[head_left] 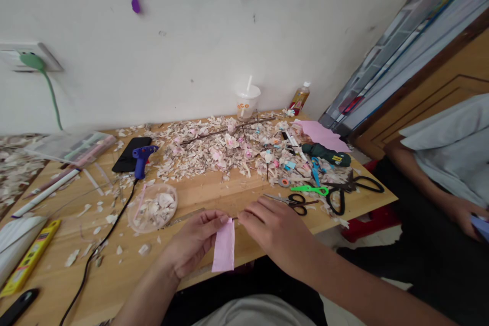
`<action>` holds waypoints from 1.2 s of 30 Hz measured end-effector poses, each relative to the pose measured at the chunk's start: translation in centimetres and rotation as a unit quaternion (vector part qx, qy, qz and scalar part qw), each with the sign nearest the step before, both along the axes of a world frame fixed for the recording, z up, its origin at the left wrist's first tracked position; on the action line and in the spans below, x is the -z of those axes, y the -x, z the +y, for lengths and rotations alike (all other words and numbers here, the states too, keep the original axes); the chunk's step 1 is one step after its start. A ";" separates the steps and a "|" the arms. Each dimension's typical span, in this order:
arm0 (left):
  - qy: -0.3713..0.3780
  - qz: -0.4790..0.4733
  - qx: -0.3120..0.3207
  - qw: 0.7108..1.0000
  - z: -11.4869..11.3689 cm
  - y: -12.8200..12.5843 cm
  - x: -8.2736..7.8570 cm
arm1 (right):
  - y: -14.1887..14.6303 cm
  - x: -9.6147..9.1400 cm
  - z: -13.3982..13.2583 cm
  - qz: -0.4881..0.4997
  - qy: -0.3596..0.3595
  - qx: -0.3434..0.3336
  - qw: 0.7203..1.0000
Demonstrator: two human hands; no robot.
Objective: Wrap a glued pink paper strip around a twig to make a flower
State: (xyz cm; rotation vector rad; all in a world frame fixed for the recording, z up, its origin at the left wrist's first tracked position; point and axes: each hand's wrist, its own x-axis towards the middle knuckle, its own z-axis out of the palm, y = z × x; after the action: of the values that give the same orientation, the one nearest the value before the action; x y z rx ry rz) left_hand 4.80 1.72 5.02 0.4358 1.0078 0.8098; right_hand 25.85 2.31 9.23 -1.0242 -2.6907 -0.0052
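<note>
A strip of pink crepe-like paper (223, 249) hangs from my left hand (200, 237), its top edge pinched between thumb and fingers. My right hand (273, 229) is closed close beside it, with the fingers around a thin brown stick (235, 218) whose short end shows at the top of the strip. Most of the stick is hidden by my fingers. Just beyond my right hand lie small black-handled scissors (298, 204). A shallow plastic bowl (132, 214) with pale shell-like flakes stands to the left of my left hand.
Pale flakes and pink flowers (217, 155) cover the table's back, with a twig (229, 130) across them. A blue glue gun (141, 158) trails a cord at left. Green scissors (309, 190), large black scissors (367, 183) and a cup (246, 104) stand or lie right. A person (451, 163) sits there.
</note>
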 end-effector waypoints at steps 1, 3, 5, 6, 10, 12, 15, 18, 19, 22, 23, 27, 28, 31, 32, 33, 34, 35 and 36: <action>0.003 0.002 0.003 1.000 0.0 0.0 0.0 | 0.0 0.0 -0.1 0.003 -0.001 0.001 1.000; 0.006 0.006 0.007 1.000 -0.1 0.1 -0.1 | 0.0 0.0 -0.2 0.007 0.000 0.007 1.000; 0.003 0.008 0.009 1.000 -0.1 0.3 -0.2 | 0.0 0.1 -0.3 0.004 0.000 0.024 1.000; 0.000 0.009 0.010 1.000 -0.1 0.3 -0.3 | -0.1 0.1 -0.4 0.000 -0.001 0.034 0.999; -0.014 0.016 0.009 1.000 0.0 0.3 -0.4 | -0.6 0.5 -0.6 -0.013 -0.002 0.042 0.999; -0.017 0.022 0.007 1.000 0.1 0.1 -0.3 | -0.8 0.6 -0.6 -0.010 -0.006 0.035 0.999; -0.019 0.029 0.008 0.999 0.1 -0.1 -0.2 | -0.8 0.8 -0.5 -0.002 -0.011 0.028 1.000; -0.018 0.034 0.014 0.999 0.1 0.0 -0.2 | -0.8 0.9 -0.4 0.001 -0.011 0.023 1.000; -0.017 0.035 0.016 0.999 0.1 0.0 -0.3 | -0.8 0.9 -0.3 0.000 -0.009 0.020 1.000; -0.011 0.034 0.013 0.999 0.1 0.1 -0.4 | -0.8 0.8 -0.3 0.000 -0.006 0.016 1.000; -0.010 0.032 0.010 0.999 0.1 0.1 -0.4 | -0.8 0.7 -0.3 0.000 -0.007 0.016 1.000; -0.006 0.025 0.008 1.000 0.0 0.0 -0.1 | -0.7 0.5 -0.3 -0.010 -0.008 0.010 1.000; -0.004 0.024 0.009 1.000 0.0 0.0 0.0 | -0.7 0.5 -0.3 -0.013 -0.008 0.009 1.000; -0.002 0.025 0.007 1.000 0.1 0.1 0.2 | -0.7 0.6 -0.4 -0.012 -0.017 0.009 1.000; -0.002 0.025 0.007 1.000 0.2 0.1 0.2 | -0.7 0.6 -0.4 -0.015 -0.021 0.010 1.000; -0.001 0.026 0.005 1.000 0.2 0.1 0.2 | -0.7 0.6 -0.4 -0.019 -0.024 0.010 0.999; -0.002 0.027 0.003 1.000 0.2 0.1 0.2 | -0.7 0.6 -0.4 -0.024 -0.024 0.010 0.999; -0.002 0.027 0.001 1.000 0.2 0.1 0.1 | -0.8 0.5 -0.5 -0.028 -0.024 0.008 0.999; -0.001 0.027 0.001 1.000 0.2 0.0 0.1 | -0.8 0.5 -0.5 -0.031 -0.024 0.009 0.999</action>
State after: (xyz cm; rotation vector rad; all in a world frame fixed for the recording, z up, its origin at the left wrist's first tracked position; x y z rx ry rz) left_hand 4.79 1.93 4.93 0.4631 1.0569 0.8017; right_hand 26.62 1.84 8.72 -1.0497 -2.7230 -0.1051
